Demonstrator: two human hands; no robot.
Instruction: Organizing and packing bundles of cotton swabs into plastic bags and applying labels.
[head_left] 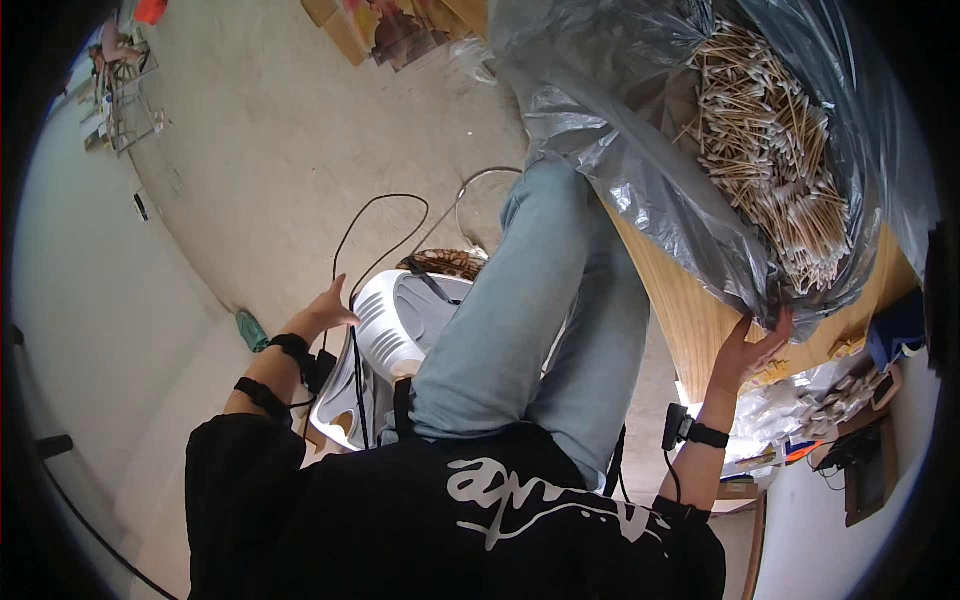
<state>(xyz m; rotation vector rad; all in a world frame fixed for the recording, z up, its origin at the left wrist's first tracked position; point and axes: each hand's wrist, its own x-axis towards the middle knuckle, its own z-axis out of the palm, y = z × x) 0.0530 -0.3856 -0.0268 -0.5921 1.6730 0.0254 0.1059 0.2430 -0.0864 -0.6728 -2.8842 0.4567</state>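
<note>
"Grip on the right?"

"The right hand [757,350] touches the near edge of the gray bag [640,180]; I can't tell if it pinches."

"And the left hand [332,305]?"

"Fingers apart, near the white plastic thing [382,325]."

"Where are the cotton swabs [770,150]?"

"In the bag, on the table [685,312]. Hold the bag softly so none spill."

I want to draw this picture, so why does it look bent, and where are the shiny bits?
In the head view, the fisheye lens curves the foot of the left wall and leaves the corners dark; in that same head view, bright glints show on the grey plastic bag around the cotton swabs.
</note>
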